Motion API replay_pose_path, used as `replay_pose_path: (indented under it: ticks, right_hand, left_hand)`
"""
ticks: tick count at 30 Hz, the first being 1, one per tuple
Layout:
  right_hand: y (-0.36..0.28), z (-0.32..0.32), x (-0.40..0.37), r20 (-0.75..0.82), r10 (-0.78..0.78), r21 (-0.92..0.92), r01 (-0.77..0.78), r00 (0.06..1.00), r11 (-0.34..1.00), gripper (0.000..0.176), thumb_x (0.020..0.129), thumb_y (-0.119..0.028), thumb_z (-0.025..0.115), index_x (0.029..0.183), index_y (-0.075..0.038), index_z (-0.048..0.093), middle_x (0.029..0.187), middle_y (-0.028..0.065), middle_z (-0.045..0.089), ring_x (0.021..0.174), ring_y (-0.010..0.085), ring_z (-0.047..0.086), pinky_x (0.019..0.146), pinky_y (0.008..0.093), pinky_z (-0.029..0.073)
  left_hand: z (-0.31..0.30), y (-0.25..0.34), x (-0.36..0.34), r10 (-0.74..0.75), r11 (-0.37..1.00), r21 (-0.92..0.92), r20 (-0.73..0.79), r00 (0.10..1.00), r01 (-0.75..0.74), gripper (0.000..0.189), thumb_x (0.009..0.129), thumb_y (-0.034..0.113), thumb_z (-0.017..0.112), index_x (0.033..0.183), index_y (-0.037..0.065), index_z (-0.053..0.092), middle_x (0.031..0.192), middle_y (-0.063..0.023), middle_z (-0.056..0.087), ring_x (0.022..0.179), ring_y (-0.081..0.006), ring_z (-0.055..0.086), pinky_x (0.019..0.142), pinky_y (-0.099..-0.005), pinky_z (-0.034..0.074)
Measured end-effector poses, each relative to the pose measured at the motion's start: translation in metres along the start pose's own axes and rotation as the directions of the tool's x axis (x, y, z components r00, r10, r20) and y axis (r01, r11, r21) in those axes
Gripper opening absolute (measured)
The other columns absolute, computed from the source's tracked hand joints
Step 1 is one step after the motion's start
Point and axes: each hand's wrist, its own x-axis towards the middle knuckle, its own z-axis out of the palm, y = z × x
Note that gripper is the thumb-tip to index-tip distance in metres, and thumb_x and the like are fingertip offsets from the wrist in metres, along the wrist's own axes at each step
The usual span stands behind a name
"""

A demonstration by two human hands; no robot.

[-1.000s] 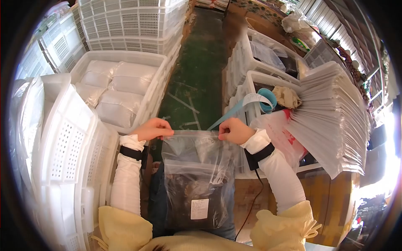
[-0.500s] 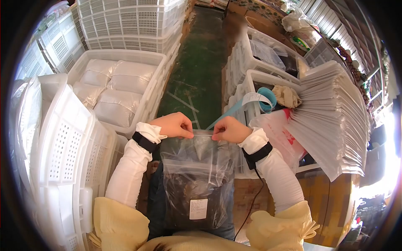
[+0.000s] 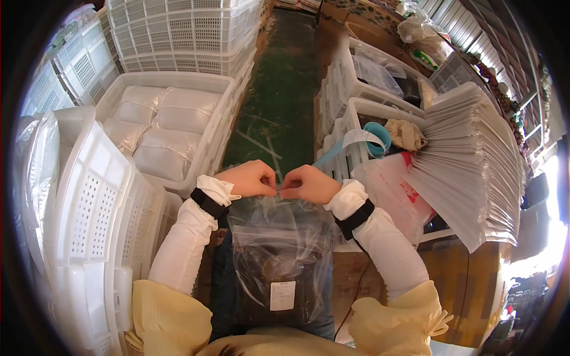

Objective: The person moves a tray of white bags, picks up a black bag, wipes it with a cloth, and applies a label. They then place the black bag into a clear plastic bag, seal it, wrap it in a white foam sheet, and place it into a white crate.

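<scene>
A large clear plastic bag [image 3: 282,243] with dark contents lies across my lap, a white printed label [image 3: 282,295] on its lower part. Its loose upper film runs up toward my fingers. My left hand [image 3: 252,179] is closed in a pinch on the top edge of this film. Right beside it, fingertips almost touching, my right hand [image 3: 313,184] pinches the same edge. The film between the fingertips is bunched and partly hidden.
At left, a white crate [image 3: 166,77] holds several silvery-white packages [image 3: 166,151]; more crates stand around it. On the right are a fanned stack of white sheets [image 3: 469,160], a blue tape roll [image 3: 377,139] and a red-marked plastic bag [image 3: 392,190]. Green floor [image 3: 279,89] runs between.
My right hand has moved left, up to my left hand. The film edge that was stretched between them is now gathered. My left hand has barely moved.
</scene>
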Motion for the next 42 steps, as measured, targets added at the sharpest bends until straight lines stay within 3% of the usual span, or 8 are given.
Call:
replay_pose_path:
  ticks: [4,7,10,21,30,36,39,42]
  right_hand:
    - [-0.003,0.004,0.001,-0.040,-0.054,-0.075,0.051,0.998,0.996,0.013,0.072,-0.011,0.067,0.077,0.001,0.064,0.062,0.0105,0.060,0.056,0.0145,0.054,0.054,0.0297,0.043]
    - [-0.002,0.004,0.001,-0.026,0.035,-0.020,-0.036,0.999,0.999,0.015,0.069,-0.012,0.069,0.073,0.001,0.064,0.066,0.0155,0.062,0.062,0.0253,0.061,0.058,0.0338,0.046]
    - [-0.008,0.006,0.006,0.016,0.051,-0.024,-0.050,0.999,0.998,0.012,0.068,-0.009,0.069,0.073,0.001,0.065,0.067,0.0164,0.062,0.063,0.0266,0.061,0.058,0.0344,0.046]
    - [-0.011,0.019,0.010,-0.048,-0.012,-0.039,0.010,0.999,0.999,0.015,0.070,-0.013,0.067,0.073,0.001,0.064,0.065,0.0148,0.062,0.060,0.0264,0.060,0.058,0.0338,0.047]
    - [-0.010,0.025,0.014,-0.073,-0.033,0.013,0.034,0.997,0.999,0.015,0.070,-0.013,0.067,0.072,0.001,0.063,0.065,0.0150,0.061,0.060,0.0259,0.060,0.057,0.0337,0.046]
    - [-0.017,0.020,0.014,-0.066,-0.019,-0.008,0.019,0.998,1.000,0.014,0.069,-0.012,0.067,0.071,0.001,0.062,0.065,0.0151,0.061,0.061,0.0262,0.060,0.059,0.0340,0.046]
    - [-0.023,0.012,0.011,-0.025,0.019,-0.042,-0.020,1.000,0.999,0.013,0.069,-0.011,0.066,0.071,0.001,0.062,0.064,0.0150,0.060,0.061,0.0264,0.060,0.059,0.0343,0.046]
    - [-0.016,0.004,0.003,-0.024,0.006,-0.038,-0.007,1.000,0.999,0.014,0.070,-0.012,0.067,0.070,0.001,0.062,0.063,0.0151,0.059,0.060,0.0267,0.059,0.059,0.0347,0.046]
  left_hand:
    - [-0.001,0.001,-0.006,0.027,0.999,0.043,-0.025,0.999,-0.025,0.020,0.075,0.017,0.066,0.080,-0.003,0.062,0.069,-0.0081,0.063,0.065,-0.0140,0.059,0.061,-0.0272,0.046]
    - [-0.002,-0.003,-0.009,0.047,0.997,0.071,-0.069,0.997,-0.042,0.020,0.075,0.017,0.065,0.080,-0.003,0.062,0.069,-0.0092,0.063,0.065,-0.0157,0.060,0.061,-0.0281,0.046]
    - [0.000,0.000,-0.011,0.080,0.991,0.111,-0.105,0.991,-0.069,0.019,0.075,0.016,0.065,0.080,-0.002,0.062,0.069,-0.0102,0.063,0.065,-0.0172,0.060,0.062,-0.0287,0.046]
    - [0.003,-0.002,-0.015,0.055,0.986,0.162,-0.149,0.987,-0.031,0.017,0.073,0.013,0.063,0.081,-0.002,0.063,0.073,-0.0133,0.064,0.069,-0.0197,0.061,0.062,-0.0297,0.046]
    - [0.017,-0.005,-0.021,0.105,0.983,0.176,-0.328,0.939,-0.049,0.012,0.073,0.009,0.062,0.074,-0.002,0.059,0.071,-0.0173,0.060,0.069,-0.0301,0.059,0.062,-0.0369,0.045]
    - [0.018,-0.019,-0.037,0.180,0.974,0.204,-0.443,0.878,-0.098,0.012,0.074,0.008,0.063,0.076,-0.002,0.058,0.072,-0.0154,0.060,0.066,-0.0258,0.057,0.060,-0.0350,0.044]
    - [0.021,-0.026,-0.043,0.045,0.999,0.001,-0.459,0.887,-0.050,0.015,0.076,0.011,0.064,0.076,-0.002,0.057,0.069,-0.0118,0.058,0.062,-0.0196,0.053,0.057,-0.0324,0.042]
    - [0.021,-0.022,-0.047,-0.063,0.998,-0.034,-0.504,0.862,0.053,0.017,0.074,0.012,0.066,0.077,-0.004,0.059,0.067,-0.0160,0.060,0.062,-0.0274,0.058,0.058,-0.0350,0.043]
